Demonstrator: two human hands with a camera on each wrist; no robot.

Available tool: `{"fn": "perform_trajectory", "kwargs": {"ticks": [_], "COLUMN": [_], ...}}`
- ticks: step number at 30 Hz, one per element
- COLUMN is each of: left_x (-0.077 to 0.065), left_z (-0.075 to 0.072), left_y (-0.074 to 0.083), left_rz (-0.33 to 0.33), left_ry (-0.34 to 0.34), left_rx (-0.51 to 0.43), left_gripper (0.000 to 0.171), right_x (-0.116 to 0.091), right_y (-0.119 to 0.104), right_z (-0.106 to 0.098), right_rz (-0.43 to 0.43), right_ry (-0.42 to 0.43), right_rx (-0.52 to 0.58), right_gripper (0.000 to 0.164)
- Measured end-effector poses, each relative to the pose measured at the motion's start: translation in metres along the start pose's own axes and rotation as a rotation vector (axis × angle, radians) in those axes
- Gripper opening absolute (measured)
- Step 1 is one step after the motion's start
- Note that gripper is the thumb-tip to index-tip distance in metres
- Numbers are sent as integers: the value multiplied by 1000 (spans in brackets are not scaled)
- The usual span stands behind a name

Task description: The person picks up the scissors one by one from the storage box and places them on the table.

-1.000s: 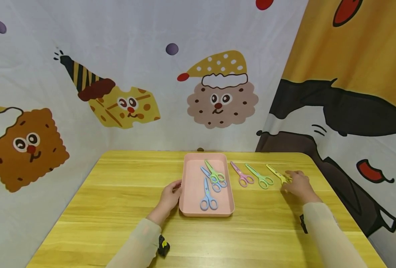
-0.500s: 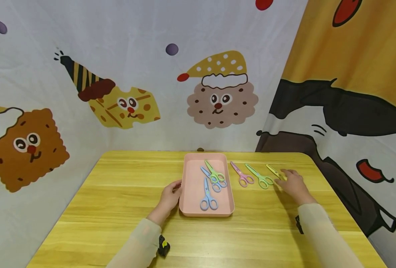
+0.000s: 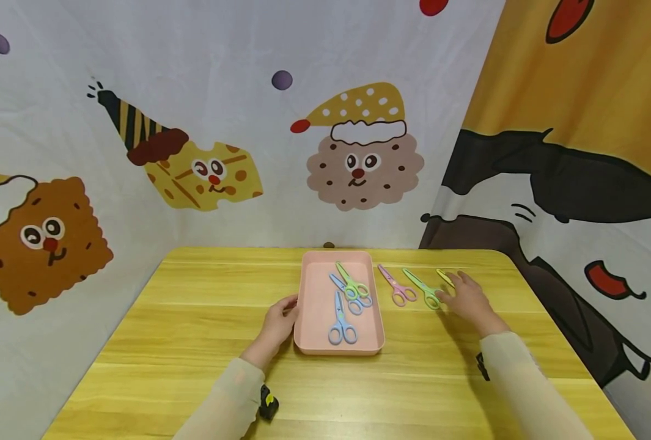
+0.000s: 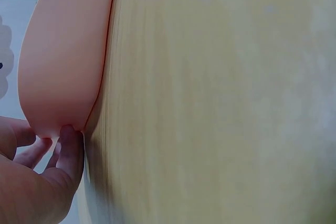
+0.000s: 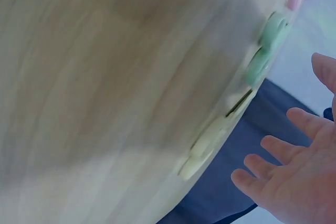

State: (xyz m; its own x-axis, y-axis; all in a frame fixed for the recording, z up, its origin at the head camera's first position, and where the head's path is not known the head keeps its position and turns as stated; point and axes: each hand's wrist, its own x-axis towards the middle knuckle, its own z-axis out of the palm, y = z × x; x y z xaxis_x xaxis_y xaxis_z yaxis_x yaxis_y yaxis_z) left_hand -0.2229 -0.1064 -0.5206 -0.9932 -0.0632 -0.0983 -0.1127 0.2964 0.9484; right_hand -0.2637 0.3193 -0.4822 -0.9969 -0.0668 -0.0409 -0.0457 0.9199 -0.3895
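My left hand (image 3: 279, 322) rests its fingertips against the left outer wall of the pink tray (image 3: 315, 318). In the left wrist view, the thumb (image 4: 70, 148) touches the wall near its base. Over the row of scissors on the right hovers my right hand (image 3: 470, 302), holding nothing. Its fingers are spread in the right wrist view. Yellow scissors (image 3: 444, 277) lie partly hidden beneath it. Fingertips are close to the handles of the green scissors (image 3: 416, 282); contact cannot be told. Pink scissors (image 3: 387, 275) lie between those and the tray.
Inside the tray are light green scissors (image 3: 347, 278) across blue scissors (image 3: 336, 282), with another blue pair (image 3: 340, 315) nearer the front. Everything stands on a yellow wooden table (image 3: 209, 305). A cloth printed with cartoon figures (image 3: 215, 177) hangs behind.
My right hand has moved left, from the yellow scissors' handles towards the green scissors. The scissors and tray stay where they were. My left hand stays at the tray.
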Motion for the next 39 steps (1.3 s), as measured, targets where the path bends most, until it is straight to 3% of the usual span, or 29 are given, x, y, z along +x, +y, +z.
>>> {"fn": "perform_trajectory", "kwargs": {"ticks": [13, 24, 39], "left_x": [0, -3, -2], "left_z": [0, -1, -1], "left_y": [0, 3, 3], "left_rz": [5, 7, -4], "left_ry": [2, 4, 0], "left_rx": [0, 14, -2], "left_gripper": [36, 36, 37], "right_x": [1, 4, 2], "right_y": [-23, -34, -62], "right_z": [6, 16, 22], "right_rz": [-56, -48, -96], "right_ry": [36, 32, 48], "right_rx": [39, 60, 93], "right_gripper": [71, 78, 70]}}
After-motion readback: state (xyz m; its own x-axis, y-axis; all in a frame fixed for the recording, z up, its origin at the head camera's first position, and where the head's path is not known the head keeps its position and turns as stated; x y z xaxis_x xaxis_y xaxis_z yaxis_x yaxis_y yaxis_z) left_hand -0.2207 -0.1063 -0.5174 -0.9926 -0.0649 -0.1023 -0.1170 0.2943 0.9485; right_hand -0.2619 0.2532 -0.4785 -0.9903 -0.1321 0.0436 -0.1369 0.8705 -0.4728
